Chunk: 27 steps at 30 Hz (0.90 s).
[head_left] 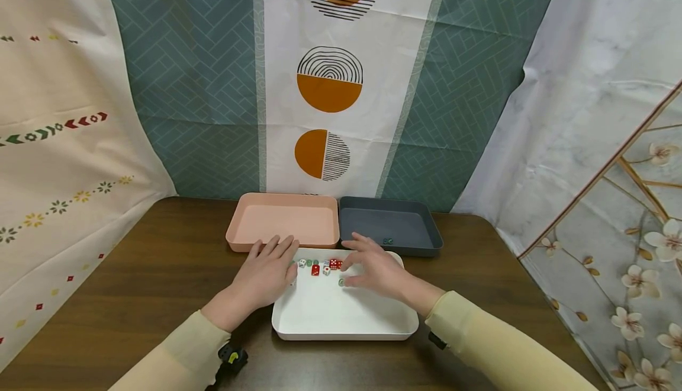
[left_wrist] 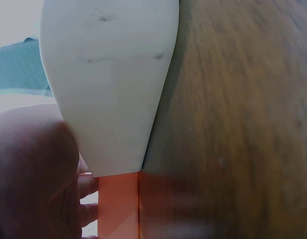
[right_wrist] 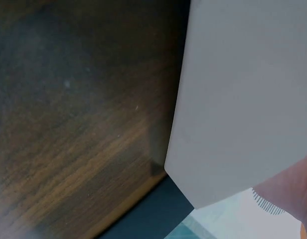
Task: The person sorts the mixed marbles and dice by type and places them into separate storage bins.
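Observation:
A white tray (head_left: 346, 323) holds several small dice along its far side. Among them are a red die (head_left: 315, 270), a white die (head_left: 327, 271) and a green die (head_left: 309, 263). My left hand (head_left: 266, 275) lies over the tray's left rim, fingers extended toward the pink tray (head_left: 282, 246). Over the tray's right half, my right hand (head_left: 378, 269) has its thumb and fingers spread apart. Right at its thumb tip is a pale green die (head_left: 341, 282). In the wrist views, the tray's outer wall (left_wrist: 108, 89) covers most of each hand.
Behind the white tray, the pink tray and a dark blue-grey tray (head_left: 431, 240) stand side by side. Dark green dice (head_left: 388, 241) lie in the blue-grey one. All stand on a brown wooden table (head_left: 176, 260), with patterned cloths (head_left: 213, 83) hanging behind it.

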Each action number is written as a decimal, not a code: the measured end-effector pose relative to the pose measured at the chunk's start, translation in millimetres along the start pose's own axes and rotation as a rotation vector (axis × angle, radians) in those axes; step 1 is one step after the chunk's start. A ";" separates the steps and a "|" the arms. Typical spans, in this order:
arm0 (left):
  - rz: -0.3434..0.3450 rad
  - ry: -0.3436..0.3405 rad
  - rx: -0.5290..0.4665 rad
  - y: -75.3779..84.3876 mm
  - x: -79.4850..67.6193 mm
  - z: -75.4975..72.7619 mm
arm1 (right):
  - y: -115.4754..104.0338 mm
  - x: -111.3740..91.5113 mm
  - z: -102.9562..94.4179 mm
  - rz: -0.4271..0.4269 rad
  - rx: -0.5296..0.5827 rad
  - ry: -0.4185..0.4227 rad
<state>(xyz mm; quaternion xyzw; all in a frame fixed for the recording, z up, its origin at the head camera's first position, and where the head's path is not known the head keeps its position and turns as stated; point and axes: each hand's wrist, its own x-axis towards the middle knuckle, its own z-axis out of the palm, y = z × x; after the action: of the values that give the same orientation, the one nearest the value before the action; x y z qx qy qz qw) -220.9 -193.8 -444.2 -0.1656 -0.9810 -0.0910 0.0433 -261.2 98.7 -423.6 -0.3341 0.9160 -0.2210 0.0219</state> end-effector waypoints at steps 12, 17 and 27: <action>0.008 0.011 -0.001 -0.5 -0.7 0.5 | -1.7 2.4 5.2 -0.025 -0.062 -0.013; 0.012 0.016 -0.007 0.0 -1.3 0.1 | -3.9 3.2 5.6 -0.044 -0.075 -0.016; 0.011 0.022 -0.006 0.5 -1.2 0.2 | -3.7 4.9 8.0 -0.062 -0.104 -0.020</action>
<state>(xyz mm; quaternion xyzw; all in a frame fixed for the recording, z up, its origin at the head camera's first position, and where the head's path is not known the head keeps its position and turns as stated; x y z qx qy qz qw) -219.6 -193.7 -444.5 -0.1700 -0.9793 -0.0953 0.0539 -261.2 90.0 -428.7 -0.3655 0.9151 -0.1701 0.0068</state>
